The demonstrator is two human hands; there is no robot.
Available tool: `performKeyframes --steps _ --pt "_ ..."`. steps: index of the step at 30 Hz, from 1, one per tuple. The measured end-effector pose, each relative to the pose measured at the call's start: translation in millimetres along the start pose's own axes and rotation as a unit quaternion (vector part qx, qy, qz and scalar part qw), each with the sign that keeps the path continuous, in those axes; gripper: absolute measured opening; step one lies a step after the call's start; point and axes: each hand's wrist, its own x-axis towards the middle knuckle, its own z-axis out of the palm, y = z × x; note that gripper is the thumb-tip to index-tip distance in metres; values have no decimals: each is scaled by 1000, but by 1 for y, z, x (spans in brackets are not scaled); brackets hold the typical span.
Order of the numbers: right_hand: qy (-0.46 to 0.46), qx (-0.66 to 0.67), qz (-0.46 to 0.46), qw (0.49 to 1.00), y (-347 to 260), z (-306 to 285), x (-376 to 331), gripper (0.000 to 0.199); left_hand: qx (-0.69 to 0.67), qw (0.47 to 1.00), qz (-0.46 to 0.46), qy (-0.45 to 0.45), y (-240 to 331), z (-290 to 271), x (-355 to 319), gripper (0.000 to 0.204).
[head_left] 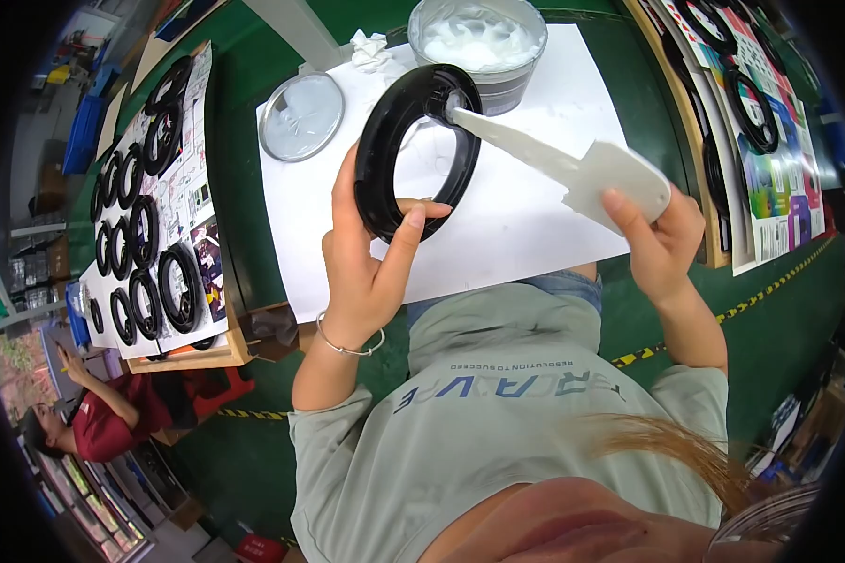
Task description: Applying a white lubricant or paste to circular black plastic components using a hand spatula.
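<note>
Left hand (361, 267) fingers clamped black ring (421, 150) upright; right hand (662, 235) pinched white spatula (559, 164), long axis pointing up-left, tip touching ring's upper rim.

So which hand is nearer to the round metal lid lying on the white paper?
Left. The left hand grips the black ring just right of the lid; the right hand holds the white spatula far across the sheet.

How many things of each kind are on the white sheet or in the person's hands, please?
Black ring, held in the left hand: 1
White spatula, held in the right hand: 1
Metal tin of white paste: 1
Round metal lid: 1
Crumpled white tissue: 1
Total: 5
</note>
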Motion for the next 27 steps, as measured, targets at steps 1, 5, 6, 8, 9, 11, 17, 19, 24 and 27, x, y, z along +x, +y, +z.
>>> performKeyframes --steps 1,5,6,8,9,11,17,19,24,27 --pt "1 1 0 1000 4 3 0 18 1 1000 1 -1 0 0 1 55" --pt "125 270 108 949 16 2 13 26 -71 997 -8 -18 0 -5 4 56" --pt "154 290 98 939 18 -2 16 28 -83 996 -9 -30 0 -7 5 56" --pt "145 249 73 955 21 -14 18 26 -112 993 -23 -24 2 -9 5 56" --pt "96 175 50 979 18 -21 20 25 -141 989 -37 -18 3 -10 6 56" --pt "15 44 -33 998 7 -29 27 24 -150 987 -49 -34 4 -12 7 57" --pt "-77 -36 -90 992 -2 -50 71 23 -158 982 -78 -66 6 -16 4 58" --pt "-98 -23 -88 991 3 -59 83 26 -157 982 -77 -76 7 -17 4 58" --pt "-121 -37 -42 991 7 -66 91 27 -161 981 -80 -75 6 -20 1 57" --pt "-16 -8 -40 999 20 -80 86 25 -184 976 -81 -88 8 -22 5 56"
